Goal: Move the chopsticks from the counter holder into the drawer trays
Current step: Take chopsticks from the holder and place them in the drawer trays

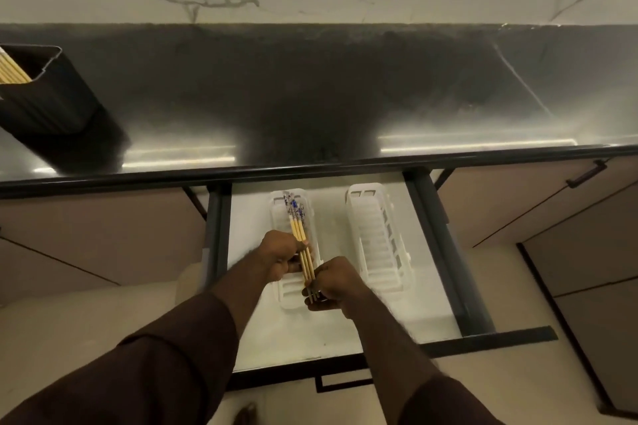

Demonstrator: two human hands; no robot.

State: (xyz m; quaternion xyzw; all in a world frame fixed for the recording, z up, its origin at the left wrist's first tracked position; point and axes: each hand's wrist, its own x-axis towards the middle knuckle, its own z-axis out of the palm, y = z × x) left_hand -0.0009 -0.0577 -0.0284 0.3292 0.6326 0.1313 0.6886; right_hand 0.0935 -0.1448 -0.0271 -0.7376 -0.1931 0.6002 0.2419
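Note:
A bundle of wooden chopsticks (299, 237) with blue-patterned tops lies lengthwise over the left white tray (289, 290) in the open drawer (445, 252). My left hand (279, 254) grips the bundle at its middle. My right hand (333, 281) pinches the thin lower ends. The right white tray (376, 238) holds no chopsticks. On the counter at the far left stands the dark ribbed holder (45, 97) with more chopsticks (12, 69) sticking out of it.
The black counter (310, 97) runs across the view above the drawer. Beige cabinet fronts flank the drawer, with a dark handle (585, 174) at the right. The drawer's own handle (341, 383) is near my arms.

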